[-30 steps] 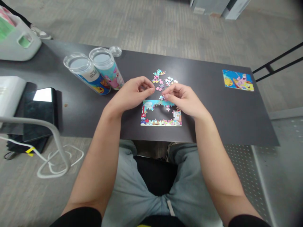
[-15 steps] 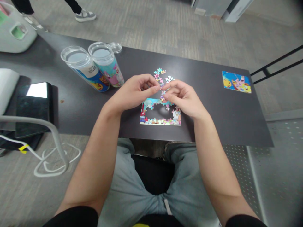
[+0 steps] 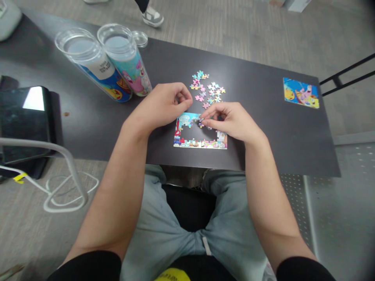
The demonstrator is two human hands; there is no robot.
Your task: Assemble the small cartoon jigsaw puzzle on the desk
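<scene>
- Fingers of the right hand [image 3: 234, 119], in the head view, are pinched, apparently on a small piece [image 3: 200, 124], over the puzzle's [image 3: 187, 143] far border; its gap is spread below them.
- Its long axis is laid crosswise.
- Left hand [image 3: 162, 103] is loosely curled by the puzzle's far left corner; any hold cannot be told.
- On the dark table [image 3: 263, 128], loose pieces [image 3: 216, 89] are strewn beyond the puzzle, tubes [image 3: 140, 80] stood leftward.

The right hand [image 3: 233, 119] covered part of the puzzle border [image 3: 200, 144], and the piece [image 3: 200, 125] at its fingertips [image 3: 204, 122] was too small for me to read. The left hand [image 3: 163, 102] hid its palm. The table [image 3: 263, 121] was cut off at its left end, as was the leg [image 3: 142, 4] above a shoe [image 3: 152, 17] past its far edge.
</scene>
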